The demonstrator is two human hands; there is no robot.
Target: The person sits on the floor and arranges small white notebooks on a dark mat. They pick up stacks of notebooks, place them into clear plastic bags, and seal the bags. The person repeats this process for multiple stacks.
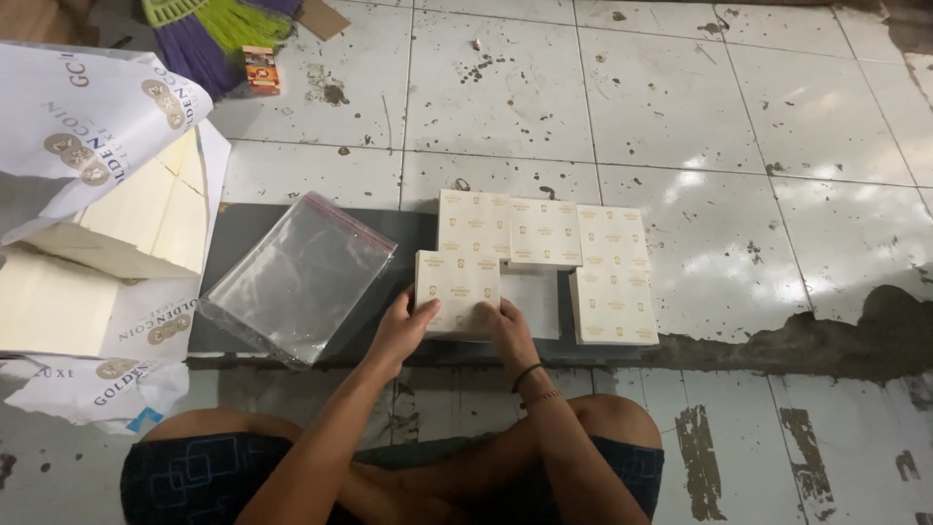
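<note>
Seated cross-legged on tiled floor [680, 97]. Both hands on cream packet [457, 292] at centre frame: left hand [406, 326] with fingers curled on its left edge, right hand [507, 329] with fingers wrapped on its lower right corner. Packet on dark mat [243, 228], touching more cream packets [583, 262] laid flat to its right. Clear zip bag [296, 277] just left, lying flat. Opened paper wrap with sheet stack [87, 262] at left frame. Step, judged: squaring up one packet.

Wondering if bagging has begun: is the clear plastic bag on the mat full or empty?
Empty. The clear zip bag lies flat on the dark mat, the mat visible through it; both hands hold a napkin stack beside it.
</note>
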